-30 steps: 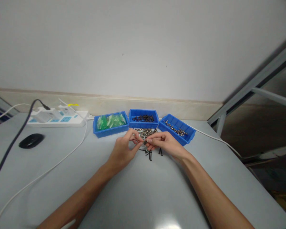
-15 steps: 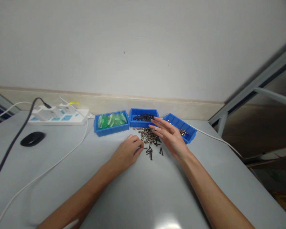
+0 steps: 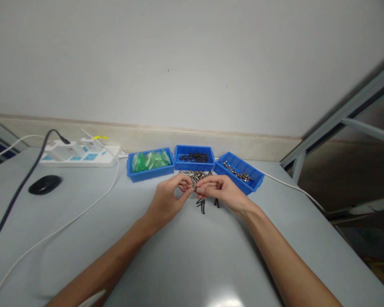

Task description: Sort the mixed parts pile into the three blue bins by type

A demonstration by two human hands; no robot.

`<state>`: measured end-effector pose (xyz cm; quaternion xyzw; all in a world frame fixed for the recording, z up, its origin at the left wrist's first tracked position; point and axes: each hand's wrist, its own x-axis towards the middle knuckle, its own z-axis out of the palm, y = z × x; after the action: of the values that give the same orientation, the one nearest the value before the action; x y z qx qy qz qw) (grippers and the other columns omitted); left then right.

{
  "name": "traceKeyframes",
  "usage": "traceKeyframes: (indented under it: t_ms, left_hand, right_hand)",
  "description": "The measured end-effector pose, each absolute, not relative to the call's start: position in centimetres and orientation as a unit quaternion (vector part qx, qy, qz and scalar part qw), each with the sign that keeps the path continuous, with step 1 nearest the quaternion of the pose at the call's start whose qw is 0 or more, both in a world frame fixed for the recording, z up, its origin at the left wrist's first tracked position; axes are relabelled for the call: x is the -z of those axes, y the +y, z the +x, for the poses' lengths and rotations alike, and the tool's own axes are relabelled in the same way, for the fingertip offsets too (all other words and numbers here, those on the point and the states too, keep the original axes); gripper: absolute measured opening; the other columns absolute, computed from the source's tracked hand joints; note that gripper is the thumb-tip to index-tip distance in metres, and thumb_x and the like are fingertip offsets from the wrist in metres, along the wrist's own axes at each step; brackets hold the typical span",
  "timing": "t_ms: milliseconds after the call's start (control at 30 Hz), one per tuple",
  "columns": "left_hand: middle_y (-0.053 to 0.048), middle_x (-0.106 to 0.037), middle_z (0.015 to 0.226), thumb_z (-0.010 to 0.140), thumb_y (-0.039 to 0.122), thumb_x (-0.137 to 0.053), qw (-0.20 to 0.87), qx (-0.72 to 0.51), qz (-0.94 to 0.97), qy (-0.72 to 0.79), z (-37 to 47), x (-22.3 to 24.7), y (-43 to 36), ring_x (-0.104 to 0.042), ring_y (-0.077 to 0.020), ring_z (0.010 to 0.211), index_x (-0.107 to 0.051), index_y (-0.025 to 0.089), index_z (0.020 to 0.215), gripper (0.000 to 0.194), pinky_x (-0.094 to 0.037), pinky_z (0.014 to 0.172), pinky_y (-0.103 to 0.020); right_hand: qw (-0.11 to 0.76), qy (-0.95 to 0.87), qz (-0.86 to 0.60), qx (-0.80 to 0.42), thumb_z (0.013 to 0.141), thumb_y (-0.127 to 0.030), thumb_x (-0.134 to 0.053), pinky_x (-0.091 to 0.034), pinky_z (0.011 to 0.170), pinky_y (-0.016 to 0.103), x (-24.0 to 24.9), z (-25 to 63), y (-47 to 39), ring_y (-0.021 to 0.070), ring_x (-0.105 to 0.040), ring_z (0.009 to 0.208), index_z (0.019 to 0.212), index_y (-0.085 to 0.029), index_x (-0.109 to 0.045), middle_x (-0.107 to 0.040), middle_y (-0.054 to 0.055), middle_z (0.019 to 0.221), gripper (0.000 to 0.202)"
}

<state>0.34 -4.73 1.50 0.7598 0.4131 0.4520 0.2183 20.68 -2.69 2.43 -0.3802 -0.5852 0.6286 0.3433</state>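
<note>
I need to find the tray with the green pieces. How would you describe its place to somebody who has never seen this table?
Start at the grey table and look to its far edge, by the wall, where three blue trays stand in a row. Take the leftmost tray, the one nearest the white power strip. It alone holds translucent green pieces; the middle tray and the right tray hold small dark and metal hardware.

**Counts on the bench**

3 blue bins: one (image 3: 150, 164) with green parts, one (image 3: 194, 157) with black screws, one (image 3: 239, 172) with silver parts. 1 loose pile (image 3: 196, 175) of silver bits, too small to count. About 3 loose black screws (image 3: 202, 204). 1 power strip (image 3: 80, 154). 1 mouse (image 3: 45, 184). 2 hands: left (image 3: 168, 198), right (image 3: 222, 192).
</note>
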Motion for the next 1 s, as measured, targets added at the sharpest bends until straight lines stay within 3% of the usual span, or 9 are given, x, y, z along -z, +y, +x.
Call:
traceKeyframes:
  t_ms: [100, 167, 233, 333, 433, 533, 667, 1000]
  left_hand:
    - [0.0, -0.068, 0.083, 0.086, 0.014, -0.066, 0.221, -0.435, 0.768, 0.415, 0.3, -1.4, -4.8, -0.066, -0.0139, 0.075, -0.06, 0.019, 0.094, 0.011, -0.054, 0.073, -0.026]
    - [-0.001, -0.069, 0.084, 0.088, 0.017, -0.065, 0.195, -0.396, 0.801, 0.404, 0.3, -1.2, -4.8, -0.065, -0.0165, 0.078, -0.062, 0.019, 0.092, 0.006, -0.053, 0.075, -0.029]
    - [-0.004, -0.07, 0.091, 0.091, 0.019, -0.063, 0.168, -0.349, 0.847, 0.364, 0.4, -0.9, -4.8, -0.063, -0.0198, 0.087, -0.065, 0.018, 0.096, 0.005, -0.053, 0.082, -0.034]
    - [-0.009, -0.07, 0.104, 0.094, 0.018, -0.059, 0.148, -0.297, 0.894, 0.3, 0.7, -0.4, -5.0, -0.06, -0.0229, 0.099, -0.067, 0.017, 0.11, 0.018, -0.052, 0.09, -0.038]
    - [-0.01, -0.069, 0.103, 0.097, 0.017, -0.053, 0.123, -0.268, 0.911, 0.287, 1.1, 0.1, -5.2, -0.058, -0.0224, 0.096, -0.068, 0.016, 0.112, 0.021, -0.052, 0.087, -0.037]
    - [-0.01, -0.068, 0.098, 0.098, 0.015, -0.051, 0.109, -0.25, 0.912, 0.305, 1.3, 0.4, -5.2, -0.058, -0.022, 0.093, -0.07, 0.014, 0.105, 0.02, -0.053, 0.084, -0.036]
    - [-0.009, -0.068, 0.096, 0.097, 0.015, -0.053, 0.116, -0.231, 0.902, 0.345, 1.3, 0.3, -5.2, -0.059, -0.0222, 0.095, -0.068, 0.013, 0.099, 0.015, -0.052, 0.087, -0.035]
    - [-0.004, -0.071, 0.086, 0.092, 0.014, -0.062, 0.124, -0.314, 0.857, 0.39, 0.8, 0.4, -4.8, -0.067, -0.0202, 0.081, -0.066, 0.017, 0.099, 0.009, -0.054, 0.076, -0.033]
  right_hand:
    - [0.374, -0.552, -0.395, -0.632, 0.071, -0.034, -0.084, -0.055, 0.072, 0.031, -2.5, 20.6, -2.7, 0.0149, -0.067, 0.065, 0.085, -0.017, -0.077, -0.074, 0.004, 0.071, 0.023]
    - [0.422, -0.533, -0.405, -0.612, 0.07, -0.033, -0.085, -0.056, 0.078, 0.034, -2.4, 20.5, -2.6, 0.0168, -0.07, 0.071, 0.088, -0.019, -0.078, -0.076, 0.005, 0.078, 0.024]
    - [0.474, -0.524, -0.386, -0.594, 0.071, -0.032, -0.085, -0.054, 0.095, 0.04, -2.5, 20.4, -2.5, 0.0214, -0.071, 0.095, 0.109, -0.024, -0.075, -0.076, 0.007, 0.105, 0.04]
    - [0.512, -0.529, -0.334, -0.589, 0.075, -0.028, -0.082, -0.042, 0.113, 0.045, -2.5, 20.3, -2.5, 0.024, -0.056, 0.13, 0.141, -0.037, -0.052, -0.055, 0.004, 0.146, 0.073]
    - [0.512, -0.533, -0.318, -0.594, 0.079, -0.027, -0.078, -0.037, 0.117, 0.045, -2.7, 20.2, -2.7, 0.024, -0.047, 0.139, 0.148, -0.041, -0.041, -0.042, 0.002, 0.156, 0.08]
    - [0.51, -0.539, -0.322, -0.588, 0.08, -0.027, -0.077, -0.038, 0.116, 0.048, -2.8, 20.2, -2.8, 0.026, -0.049, 0.137, 0.148, -0.04, -0.042, -0.043, 0.003, 0.156, 0.077]
    - [0.504, -0.544, -0.337, -0.581, 0.08, -0.03, -0.077, -0.046, 0.108, 0.049, -3.0, 20.5, -2.7, 0.028, -0.061, 0.123, 0.139, -0.036, -0.054, -0.053, 0.006, 0.148, 0.064]
    - [0.489, -0.561, -0.378, -0.551, 0.082, -0.034, -0.075, -0.054, 0.083, 0.036, -2.6, 21.0, -2.2, 0.0197, -0.071, 0.09, 0.115, -0.028, -0.069, -0.073, 0.007, 0.116, 0.034]
